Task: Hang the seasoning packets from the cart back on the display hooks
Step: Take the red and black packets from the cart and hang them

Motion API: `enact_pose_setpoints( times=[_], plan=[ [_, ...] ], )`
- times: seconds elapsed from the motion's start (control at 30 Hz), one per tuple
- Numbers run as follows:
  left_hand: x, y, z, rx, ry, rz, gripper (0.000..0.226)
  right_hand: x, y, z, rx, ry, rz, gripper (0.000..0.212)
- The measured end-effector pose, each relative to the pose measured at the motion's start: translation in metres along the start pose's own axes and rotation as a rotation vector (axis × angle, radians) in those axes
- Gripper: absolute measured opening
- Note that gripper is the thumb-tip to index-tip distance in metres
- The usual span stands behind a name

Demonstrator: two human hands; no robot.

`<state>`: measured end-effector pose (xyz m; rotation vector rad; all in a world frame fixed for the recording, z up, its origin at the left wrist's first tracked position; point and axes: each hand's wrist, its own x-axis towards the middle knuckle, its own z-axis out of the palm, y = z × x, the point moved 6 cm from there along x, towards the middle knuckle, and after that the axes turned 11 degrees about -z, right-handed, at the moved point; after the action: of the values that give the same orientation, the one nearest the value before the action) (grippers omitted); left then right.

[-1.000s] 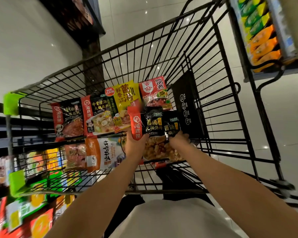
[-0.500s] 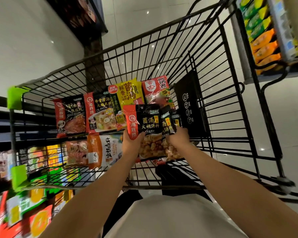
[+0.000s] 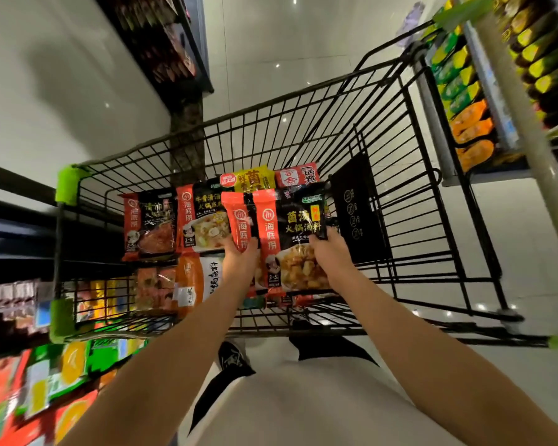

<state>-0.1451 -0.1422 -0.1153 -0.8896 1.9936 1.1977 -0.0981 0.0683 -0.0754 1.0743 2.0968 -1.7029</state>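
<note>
Both hands are inside the black wire cart, holding black-and-red seasoning packets above its floor. My left hand grips one packet by its red strip. My right hand grips a second packet with mushroom soup artwork, overlapping the first. Several other packets lie flat in the cart: a black-and-red one at left, another beside it, a yellow one, a red one and an orange-white one.
A display of hanging packets runs along the lower left, blurred. Shelves of green, yellow and orange packages stand at the upper right beside a pale post. A dark shelf unit is at the top. The floor is glossy white tile.
Both hands have lifted the packets higher and spread them apart, so two separate packets now show side by side. The view has tilted and the cart appears shifted right.
</note>
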Motion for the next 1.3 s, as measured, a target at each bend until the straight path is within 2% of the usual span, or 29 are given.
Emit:
enact_pose_setpoints(
  times=[0.07, 0.17, 0.2, 0.3, 0.37, 0.47, 0.57, 0.63, 0.77, 0.83, 0.93, 1.0, 1.07, 1.17, 1.3],
  plan=[
    [0.000, -0.003, 0.000, -0.067, -0.038, -0.050, 0.066, 0.001, 0.002, 0.005, 0.057, -0.044, 0.075, 0.015],
    [-0.001, -0.009, 0.004, -0.197, -0.202, -0.106, 0.079, -0.001, 0.009, 0.017, 0.216, -0.170, 0.236, 0.049],
    [-0.005, -0.008, 0.006, -0.277, -0.275, -0.122, 0.077, -0.003, 0.009, 0.021, 0.235, -0.194, 0.243, 0.054],
    [-0.014, 0.001, 0.011, -0.327, -0.408, -0.086, 0.065, 0.002, 0.009, 0.028, 0.138, -0.146, 0.118, 0.038],
    [-0.013, 0.006, 0.015, -0.230, -0.440, -0.051, 0.072, 0.007, 0.008, 0.029, 0.113, -0.092, 0.068, 0.041],
    [0.000, 0.004, 0.016, -0.033, -0.297, -0.062, 0.093, 0.012, 0.005, 0.031, 0.062, -0.132, 0.034, 0.051],
    [0.009, 0.003, 0.021, -0.010, -0.185, -0.064, 0.087, 0.021, 0.016, 0.024, 0.061, -0.172, 0.078, 0.051],
    [0.016, 0.001, 0.026, -0.017, -0.144, -0.080, 0.083, 0.034, 0.031, 0.010, 0.070, -0.103, 0.144, 0.045],
    [0.032, -0.005, 0.042, -0.058, -0.143, -0.118, 0.071, 0.063, 0.068, -0.007, 0.064, -0.042, 0.246, 0.035],
    [0.041, -0.011, 0.052, -0.074, -0.159, -0.125, 0.077, 0.084, 0.103, -0.004, 0.105, -0.054, 0.316, 0.034],
    [0.052, -0.017, 0.063, -0.054, -0.148, -0.125, 0.078, 0.112, 0.149, 0.007, 0.087, -0.118, 0.365, 0.064],
    [0.057, -0.020, 0.066, -0.043, -0.124, -0.123, 0.076, 0.105, 0.133, 0.014, 0.040, -0.124, 0.369, 0.086],
    [0.062, -0.022, 0.068, -0.036, -0.110, -0.116, 0.081, 0.100, 0.120, 0.013, -0.128, -0.080, 0.392, 0.097],
    [0.064, -0.024, 0.069, -0.004, -0.096, -0.101, 0.085, 0.112, 0.120, 0.009, -0.404, -0.064, 0.371, 0.081],
    [0.062, -0.024, 0.069, 0.048, -0.068, -0.063, 0.081, 0.109, 0.115, 0.007, -0.524, -0.084, 0.353, 0.061]
  ],
)
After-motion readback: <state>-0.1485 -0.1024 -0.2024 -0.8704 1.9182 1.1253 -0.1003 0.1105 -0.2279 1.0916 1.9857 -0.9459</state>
